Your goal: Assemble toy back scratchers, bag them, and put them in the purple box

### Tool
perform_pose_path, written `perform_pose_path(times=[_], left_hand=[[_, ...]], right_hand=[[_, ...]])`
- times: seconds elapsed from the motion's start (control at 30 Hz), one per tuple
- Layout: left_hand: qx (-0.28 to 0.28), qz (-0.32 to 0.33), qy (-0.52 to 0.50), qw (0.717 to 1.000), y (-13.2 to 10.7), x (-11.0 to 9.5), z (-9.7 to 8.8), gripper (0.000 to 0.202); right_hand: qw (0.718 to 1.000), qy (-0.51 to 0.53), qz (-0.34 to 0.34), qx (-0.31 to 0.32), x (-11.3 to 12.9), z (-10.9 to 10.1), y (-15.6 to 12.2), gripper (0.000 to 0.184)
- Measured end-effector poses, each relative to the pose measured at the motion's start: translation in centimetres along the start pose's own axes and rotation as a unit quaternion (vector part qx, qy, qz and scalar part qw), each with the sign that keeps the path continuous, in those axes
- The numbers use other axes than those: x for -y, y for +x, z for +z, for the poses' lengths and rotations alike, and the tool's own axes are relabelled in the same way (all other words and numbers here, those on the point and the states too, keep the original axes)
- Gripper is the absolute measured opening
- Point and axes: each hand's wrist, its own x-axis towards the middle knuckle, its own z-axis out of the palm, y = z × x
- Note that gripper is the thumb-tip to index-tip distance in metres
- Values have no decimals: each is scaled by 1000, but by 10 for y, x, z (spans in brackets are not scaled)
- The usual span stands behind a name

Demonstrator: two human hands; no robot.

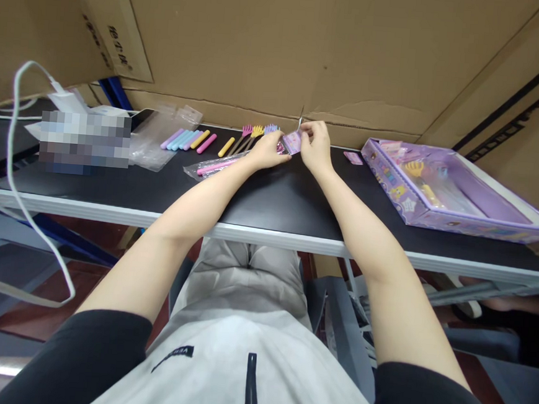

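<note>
My left hand is closed around one end of a clear plastic bag, which lies slanting over the black tabletop. A pink stick-shaped handle shows inside it. At the bag's end, between my two hands, is a small purple printed card. My right hand pinches the bag's end beside the card, where a thin shiny flap stands up. Just beyond my left hand lie claw-shaped back scratchers with dark rods: a pink one, a yellow one and a blue one.
Left of the hands, several coloured handles lie in a row beside clear plastic bags. A second purple card rests near an open purple box on the right. A white cable hangs at left. Cardboard walls the back.
</note>
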Motion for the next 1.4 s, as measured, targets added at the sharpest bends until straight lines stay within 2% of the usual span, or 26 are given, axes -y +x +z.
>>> perform_pose_path(times=[0.13,0.27,0.37,0.5,0.8,0.93,1.07,1.2,1.4], left_hand=[[3,-12,6,1000,0,-1,0,58],[1,-15,8,1000,0,-1,-1,61],[6,-16,9,1000,-1,0,-3,65],[11,-18,14,1000,-1,-1,-3,66],[-15,19,-37,999,-3,-1,-3,80],[-18,16,-44,999,-5,-5,-5,76],[-12,9,-58,998,-5,-8,-7,78],[50,-33,-80,995,3,-3,-27,74],[142,-104,-33,984,12,17,-76,22]], right_hand=[[990,73,121,-18,3,-4,2,14],[947,178,269,6,24,-8,0,23],[920,225,319,18,40,-13,-3,28],[906,252,338,33,46,-18,-6,28],[908,251,335,27,46,-19,-5,31],[893,278,354,28,47,-17,-8,29],[876,295,375,67,47,-16,-9,28],[879,291,374,59,46,-18,-7,29],[887,290,359,-10,28,-22,4,30]])
